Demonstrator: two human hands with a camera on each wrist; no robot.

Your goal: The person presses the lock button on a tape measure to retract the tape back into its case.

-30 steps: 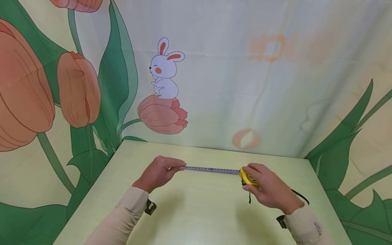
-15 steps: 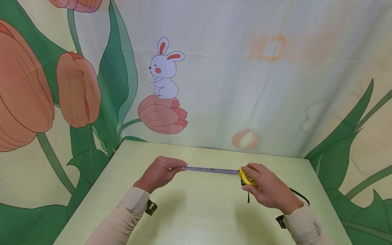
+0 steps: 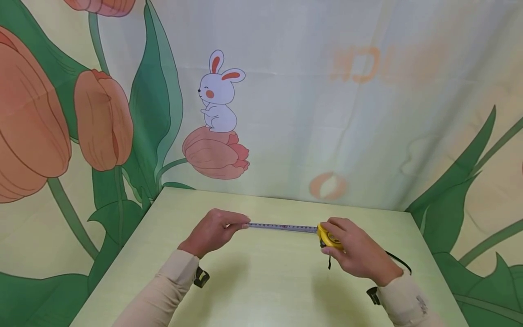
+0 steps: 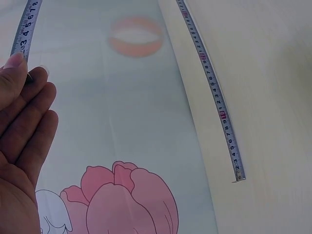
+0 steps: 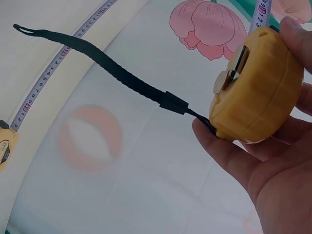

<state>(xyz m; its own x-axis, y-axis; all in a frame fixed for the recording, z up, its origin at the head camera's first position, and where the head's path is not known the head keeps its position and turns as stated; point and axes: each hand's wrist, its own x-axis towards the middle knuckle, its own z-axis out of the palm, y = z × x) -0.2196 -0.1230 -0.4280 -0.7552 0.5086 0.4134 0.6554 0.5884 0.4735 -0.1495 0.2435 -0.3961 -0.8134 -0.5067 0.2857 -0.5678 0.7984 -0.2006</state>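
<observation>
My right hand (image 3: 357, 252) grips the yellow tape case (image 3: 330, 239) above the table (image 3: 261, 281); my left hand (image 3: 212, 230), left of the case, pinches the end of its blade (image 3: 284, 226) between thumb and finger; blade drawn out straight from the case to my left hand, figures rising away from the thumb; black lanyard (image 5: 112, 67) attached to the case; lower than the case, a second tape strip (image 4: 214, 92) lies along the table's back edge, metal hook (image 4: 239, 177) showing in the left wrist view; in the right wrist view, another yellow case (image 5: 6, 146), partly cut off, at a strip's end; behind the yellow tape case, a curtain (image 3: 286, 113) printed with tulips; a rabbit (image 3: 220, 102) printed up and left of the case.
</observation>
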